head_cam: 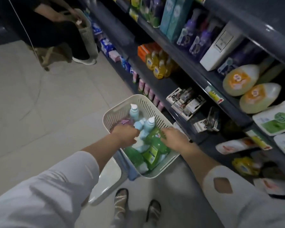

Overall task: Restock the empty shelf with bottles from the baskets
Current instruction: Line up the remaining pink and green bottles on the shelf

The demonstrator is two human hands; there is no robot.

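Down by the floor, just left of the shelving [184, 51], a cream slotted basket [156, 107] is sitting propped at an angle on a second pale basket [105, 176]. This is probably keeping the stock within reach of both arms and close to where it has to go. Inside it, pale blue bottles [134, 111] with white caps are standing at the far end, while green bottles [152, 146] are lying flat at the near end, packed side by side so the load does not roll.

Both hands are reaching into the basket, a little apart. The left hand [125, 134] is dipping in among the pale blue bottles with its fingers curled downward. Blur is hiding whether they are closing round one, so I cannot tell if it is gripping anything. The right hand [172, 139] is lying over the topmost green bottle with fairly straight fingers, touching it rather than clamping it, and seems to be steadying it or sizing it up for a lift.

Right of the basket, a dark stretch of shelf [209, 145] is looking bare, and it is likely the gap to be filled. Nothing is being carried towards it yet, so the restocking appears to be at the picking stage. Further along, yellow bottles [158, 65] are standing upright in tidy rows facing outward, which suggests how the new ones ought to go.
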